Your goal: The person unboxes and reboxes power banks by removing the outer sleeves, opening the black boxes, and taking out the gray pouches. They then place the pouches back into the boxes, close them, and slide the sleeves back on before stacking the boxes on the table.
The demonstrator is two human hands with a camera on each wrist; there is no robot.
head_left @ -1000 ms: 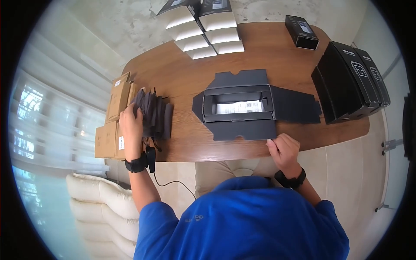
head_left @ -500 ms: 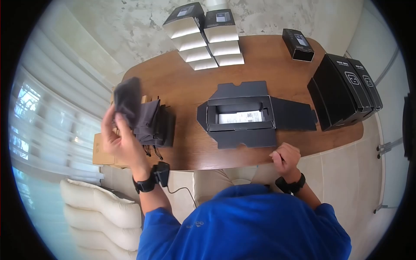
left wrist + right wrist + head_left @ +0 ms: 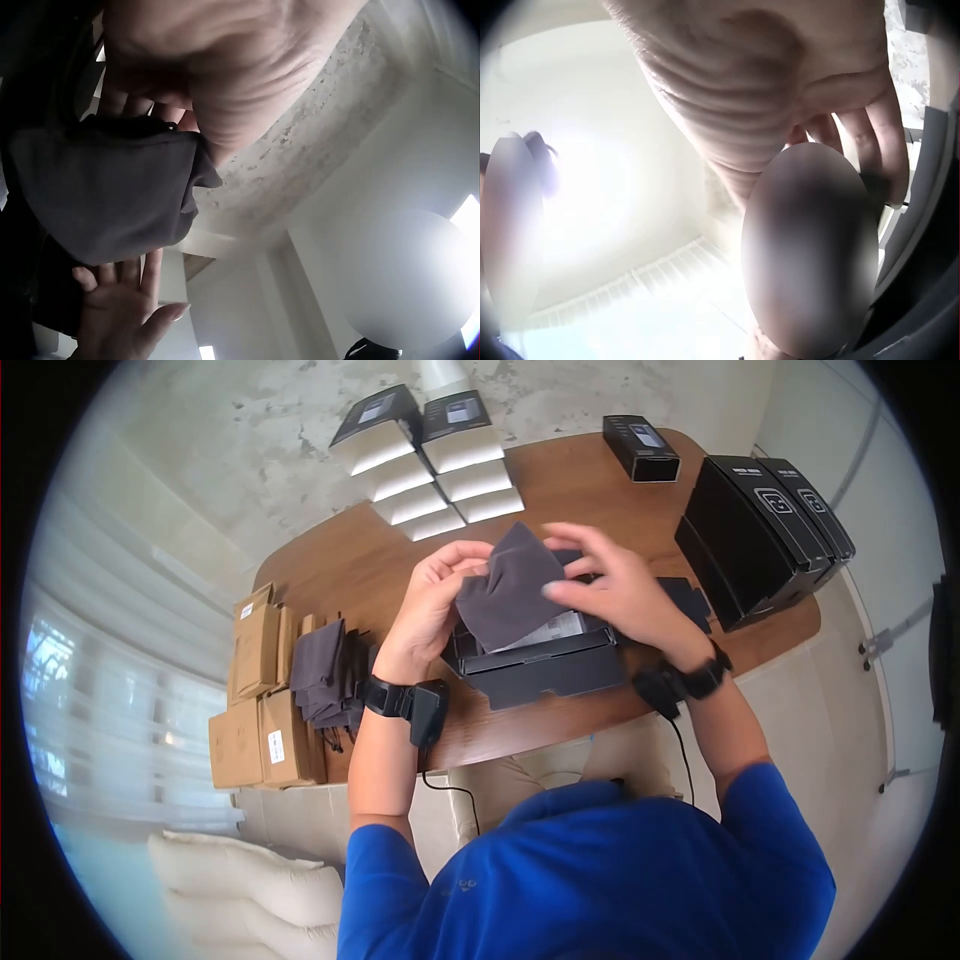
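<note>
A dark grey drawstring pouch (image 3: 512,585) is held up over the dark box (image 3: 545,665) by my left hand (image 3: 440,592), which grips its left side. My right hand (image 3: 620,595) is at the pouch's other side, with fingers extended and thumb spread. In the left wrist view, the fingers of the right hand (image 3: 124,311) reach the pouch (image 3: 105,187)'s edge. The box lies with its flaps spread, and a white printed label shows inside, partly covered by the pouch. A blurred patch hides much of the pouch in the right wrist view, below the right hand (image 3: 780,82).
More grey pouches (image 3: 325,670) lie in a pile at the left, beside brown cardboard boxes (image 3: 255,660). Stacked open-ended boxes (image 3: 400,485) stand at the back. A small black box (image 3: 640,450) and tall black boxes (image 3: 745,545) occupy the right side of the wooden table (image 3: 310,565).
My left hand took a pouch from the pile at the left and carried it right, over the dark box. My right hand rose from the table's front edge to meet it.
</note>
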